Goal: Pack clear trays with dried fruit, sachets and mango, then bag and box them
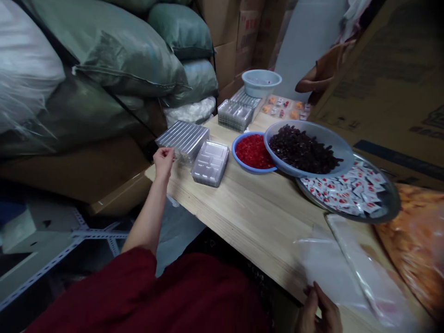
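Right of the trays, the right hand has fingertips nearly together by a bag, grip unclear; left of them, the left hand curls, hold unclear. Pinching one layer seems best.

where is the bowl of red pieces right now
In the head view, the bowl of red pieces is on the table just right of centre, between the plastic trays and the bowl of dark pieces.

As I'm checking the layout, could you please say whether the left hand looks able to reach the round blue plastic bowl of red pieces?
Probably yes: clear plastic compartment trays stand between the left hand and the bowl, but bare pale wood leaves a way around.
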Action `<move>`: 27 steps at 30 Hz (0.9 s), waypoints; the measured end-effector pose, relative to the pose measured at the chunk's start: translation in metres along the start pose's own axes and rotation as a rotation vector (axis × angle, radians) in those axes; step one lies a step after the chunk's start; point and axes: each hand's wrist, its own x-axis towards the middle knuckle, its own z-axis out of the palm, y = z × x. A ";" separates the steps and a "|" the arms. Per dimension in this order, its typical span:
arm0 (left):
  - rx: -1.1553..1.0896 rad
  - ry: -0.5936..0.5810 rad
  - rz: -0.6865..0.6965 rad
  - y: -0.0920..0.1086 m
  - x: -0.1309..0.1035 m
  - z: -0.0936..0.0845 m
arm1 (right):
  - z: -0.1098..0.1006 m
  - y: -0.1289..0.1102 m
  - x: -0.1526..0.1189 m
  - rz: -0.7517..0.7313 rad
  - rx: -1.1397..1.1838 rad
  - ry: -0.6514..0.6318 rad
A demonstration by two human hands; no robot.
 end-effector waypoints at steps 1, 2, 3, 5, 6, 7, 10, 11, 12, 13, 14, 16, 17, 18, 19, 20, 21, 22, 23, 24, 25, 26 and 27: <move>-0.069 -0.015 -0.080 -0.002 0.006 0.000 | 0.002 -0.002 0.000 0.018 -0.005 0.002; -0.101 -0.039 -0.132 -0.003 0.011 0.001 | 0.004 -0.005 0.001 0.033 -0.010 0.014; -0.118 -0.060 -0.162 -0.005 0.015 0.003 | 0.007 -0.008 0.002 0.042 -0.008 0.022; -0.181 -0.081 -0.207 -0.010 0.020 0.005 | 0.015 -0.016 0.005 0.031 0.035 0.006; -0.213 -0.083 -0.219 -0.012 0.020 0.006 | 0.019 -0.019 0.006 0.018 0.056 -0.002; -0.241 -0.081 -0.224 -0.015 0.020 0.007 | 0.022 -0.022 0.008 0.006 0.072 -0.014; -0.302 -0.068 -0.219 -0.022 0.018 0.009 | 0.031 -0.023 0.010 0.005 0.093 -0.103; -0.312 -0.062 -0.212 -0.023 0.017 0.010 | 0.033 -0.022 0.010 0.010 0.101 -0.139; -0.318 -0.055 -0.203 -0.024 0.017 0.010 | 0.035 -0.020 0.010 0.012 0.110 -0.172; -0.319 -0.046 -0.191 -0.025 0.016 0.011 | 0.038 -0.017 0.009 0.009 0.118 -0.206; -0.315 -0.036 -0.177 -0.025 0.016 0.012 | 0.040 -0.015 0.009 0.001 0.123 -0.238; -0.295 -0.013 -0.139 -0.025 0.016 0.013 | 0.046 -0.012 0.010 -0.029 0.130 -0.300; -0.281 0.000 -0.114 -0.025 0.016 0.013 | 0.049 -0.012 0.010 -0.045 0.132 -0.329; -0.266 0.015 -0.086 -0.024 0.015 0.012 | 0.052 -0.013 0.010 -0.058 0.136 -0.355; -0.252 0.029 -0.058 -0.024 0.014 0.011 | 0.055 -0.014 0.010 -0.069 0.140 -0.375; -0.240 0.043 -0.029 -0.024 0.012 0.009 | 0.058 -0.016 0.010 -0.076 0.142 -0.391; -0.231 0.057 -0.002 -0.023 0.009 0.006 | 0.060 -0.018 0.010 -0.080 0.143 -0.404; -0.224 0.068 0.021 -0.021 0.006 0.001 | 0.062 -0.020 0.010 -0.080 0.142 -0.417; -0.221 0.077 0.040 -0.019 0.001 -0.004 | 0.064 -0.022 0.009 -0.077 0.143 -0.425; -0.221 0.082 0.064 -0.015 -0.006 -0.010 | 0.065 -0.024 0.009 -0.066 0.143 -0.431; -0.220 0.077 0.100 -0.010 -0.014 -0.015 | 0.066 -0.025 0.009 -0.046 0.146 -0.438; -0.214 0.064 0.149 -0.003 -0.025 -0.020 | 0.068 -0.026 0.009 -0.016 0.155 -0.447; -0.199 0.041 0.209 0.005 -0.037 -0.024 | 0.069 -0.028 0.009 0.025 0.170 -0.452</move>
